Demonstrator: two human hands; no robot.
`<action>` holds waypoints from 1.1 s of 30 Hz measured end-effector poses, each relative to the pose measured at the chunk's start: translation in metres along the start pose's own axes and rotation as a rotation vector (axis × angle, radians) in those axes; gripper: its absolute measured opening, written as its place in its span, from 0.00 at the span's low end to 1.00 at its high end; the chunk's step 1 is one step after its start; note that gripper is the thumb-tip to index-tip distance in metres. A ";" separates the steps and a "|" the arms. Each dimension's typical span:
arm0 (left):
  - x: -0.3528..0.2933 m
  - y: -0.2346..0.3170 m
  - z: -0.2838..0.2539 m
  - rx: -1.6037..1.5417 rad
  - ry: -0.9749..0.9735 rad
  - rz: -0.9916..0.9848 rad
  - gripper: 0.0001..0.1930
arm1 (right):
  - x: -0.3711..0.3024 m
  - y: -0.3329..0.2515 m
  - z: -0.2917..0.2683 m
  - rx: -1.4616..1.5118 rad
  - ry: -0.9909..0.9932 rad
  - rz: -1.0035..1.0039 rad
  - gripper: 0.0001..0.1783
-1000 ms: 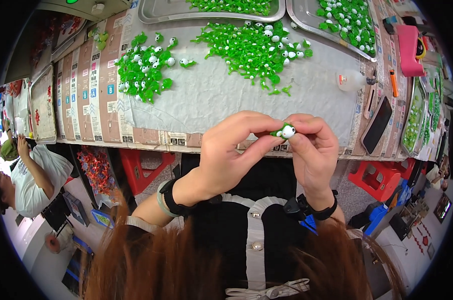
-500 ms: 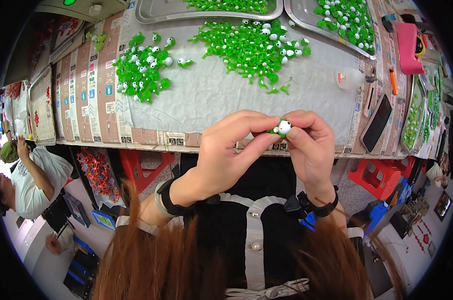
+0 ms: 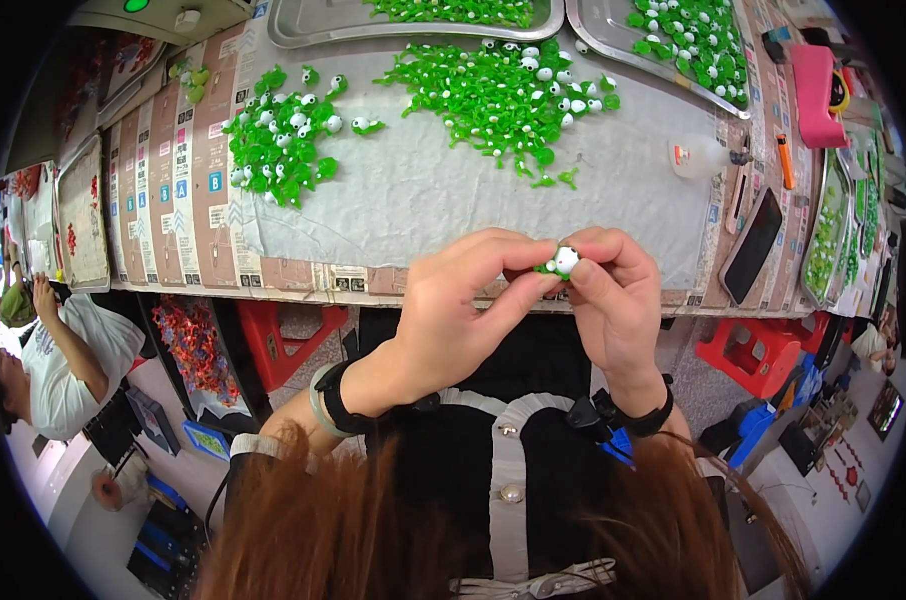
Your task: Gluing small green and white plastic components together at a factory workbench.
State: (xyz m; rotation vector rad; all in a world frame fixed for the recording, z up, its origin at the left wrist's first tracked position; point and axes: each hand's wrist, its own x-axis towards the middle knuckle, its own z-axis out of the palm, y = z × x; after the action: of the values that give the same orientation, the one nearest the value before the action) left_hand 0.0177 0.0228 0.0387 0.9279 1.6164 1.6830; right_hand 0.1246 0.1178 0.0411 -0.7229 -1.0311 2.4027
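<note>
Between my two hands, just above the table's near edge, is a small green plastic figure with a white ball-shaped eye and a black dot on it. My left hand pinches its green side between thumb and forefinger. The white part is gripped by the thumb and bent forefinger of my right hand. My fingertips cover part of the figure. Beyond my hands lies a large heap of green pieces, some with white balls. A smaller pile of green figures with white eyes sits to the left.
Metal trays of green parts stand at the back. On the right are a clear bottle, a phone, an orange cutter and a pink tape dispenser. Red stools stand below. Another person sits at left.
Both hands have shifted very slightly while keeping their pinch on the figure. Its white eye has turned a little, with the black dot now nearer the top. The piles look the same.
</note>
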 end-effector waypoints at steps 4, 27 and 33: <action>0.000 0.002 -0.004 0.146 -0.042 0.153 0.10 | -0.003 0.001 -0.003 -0.131 -0.044 -0.071 0.05; -0.004 -0.004 -0.003 0.060 -0.049 0.006 0.08 | -0.004 -0.003 -0.004 -0.275 -0.020 -0.071 0.06; -0.005 0.001 -0.001 -0.220 -0.042 -0.301 0.07 | -0.002 -0.010 0.002 -0.226 0.098 0.044 0.05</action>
State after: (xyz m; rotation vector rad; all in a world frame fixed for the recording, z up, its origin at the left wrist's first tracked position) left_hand 0.0199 0.0184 0.0397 0.5759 1.4276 1.5800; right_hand 0.1262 0.1222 0.0504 -0.9394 -1.2704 2.2848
